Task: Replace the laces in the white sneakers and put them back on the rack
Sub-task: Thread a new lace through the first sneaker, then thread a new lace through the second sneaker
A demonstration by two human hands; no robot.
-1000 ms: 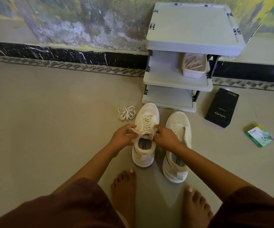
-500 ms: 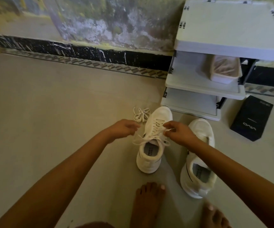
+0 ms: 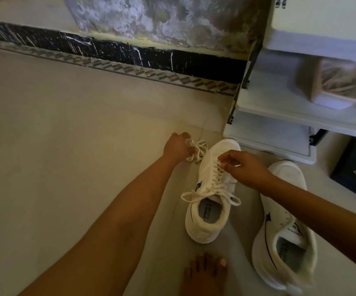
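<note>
On floor [image 3: 87, 135] by rack [image 3: 269, 135]: left fingers [image 3: 186, 137] grasp loose lace [image 3: 200, 151]; right fingers [image 3: 226, 156] seemingly pinch sneaker lacing [image 3: 215, 176].

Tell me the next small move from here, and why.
Probably lift the lace bundle off the floor toward the unlaced sneaker. The left hand has its grip on the bundle, the laced sneaker looks finished, and no laces show on the other.
</note>
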